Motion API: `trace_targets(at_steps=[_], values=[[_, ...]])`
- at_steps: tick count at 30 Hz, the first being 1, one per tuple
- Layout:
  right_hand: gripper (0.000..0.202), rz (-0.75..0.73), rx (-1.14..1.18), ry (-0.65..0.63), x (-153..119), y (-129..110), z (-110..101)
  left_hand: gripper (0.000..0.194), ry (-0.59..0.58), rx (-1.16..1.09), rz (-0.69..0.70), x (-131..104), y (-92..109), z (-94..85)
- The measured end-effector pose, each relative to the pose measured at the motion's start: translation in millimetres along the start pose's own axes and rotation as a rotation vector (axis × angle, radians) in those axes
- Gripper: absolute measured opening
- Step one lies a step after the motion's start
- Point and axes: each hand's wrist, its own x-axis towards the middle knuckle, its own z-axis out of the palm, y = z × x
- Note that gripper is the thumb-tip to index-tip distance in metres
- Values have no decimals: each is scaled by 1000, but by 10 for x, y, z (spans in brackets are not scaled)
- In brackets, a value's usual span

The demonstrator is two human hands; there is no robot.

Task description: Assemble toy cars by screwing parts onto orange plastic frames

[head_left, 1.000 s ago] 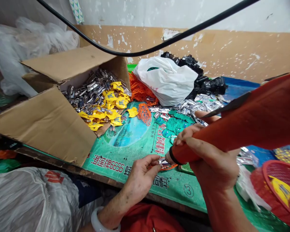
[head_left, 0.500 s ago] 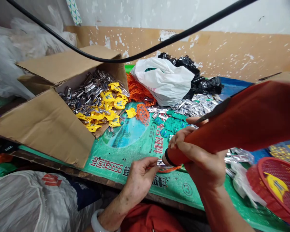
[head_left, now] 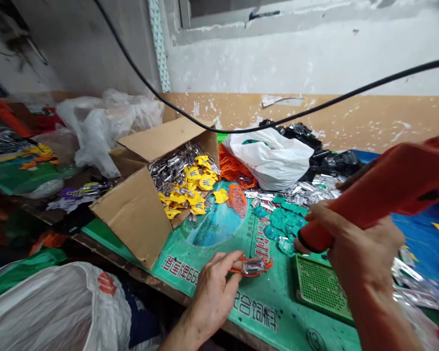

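Between the thumb and fingers of my left hand (head_left: 215, 287) is an orange openwork plastic piece with a shiny metal clip (head_left: 255, 267) on it, low over the green sheet. My right hand (head_left: 366, 253) wraps round a thick red electric screwdriver (head_left: 380, 187), which slants down to the left. Its black-banded nose is apart from the clip, above the near end of a green perforated tray (head_left: 320, 282). Teal plastic pieces (head_left: 283, 222) lie beyond the nose. A single orange openwork piece (head_left: 237, 200) rests flat farther back.
A tipped cardboard box (head_left: 135, 219) spills metal clips and yellow plastic pieces (head_left: 195, 183). Behind stand a white plastic bag (head_left: 270, 153) and black parts (head_left: 338, 161). Loose metal clips (head_left: 303, 190) are heaped nearby. A black cable (head_left: 219, 130) hangs across the view.
The screwdriver has lifted off the orange piece and moved right, uncovering the metal clip and the green tray. My left hand keeps its hold. The view has swung left and up.
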Motion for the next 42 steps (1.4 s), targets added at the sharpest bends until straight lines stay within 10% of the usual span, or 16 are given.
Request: trace_targets(at_steps=[6, 12, 21, 26, 31, 36, 42], values=[[104, -674, -483, 306, -77, 66, 162, 31, 143, -118, 22, 79, -83, -200], [23, -847, -825, -548, 67, 355, 1179, 49, 209, -567, -287, 172, -204, -327], [33, -938, -971, -896, -2, 508, 2137, 65, 225, -807, -415, 148, -203, -494], [27, -963, -946, -974, -62, 331, 1888, 52, 290, -887, -456, 191, -236, -487], [18, -981, -909, -1044, -167, 170, 1064, 32, 294, -910, -455, 233, -217, -426], [9, -1002, -871, -1030, -360, 164, 379, 24, 116, -883, -419, 242, -62, -253], [19, -1016, -435, -802, -601, 247, 209, 41, -157, -847, -212, 172, 75, 58]])
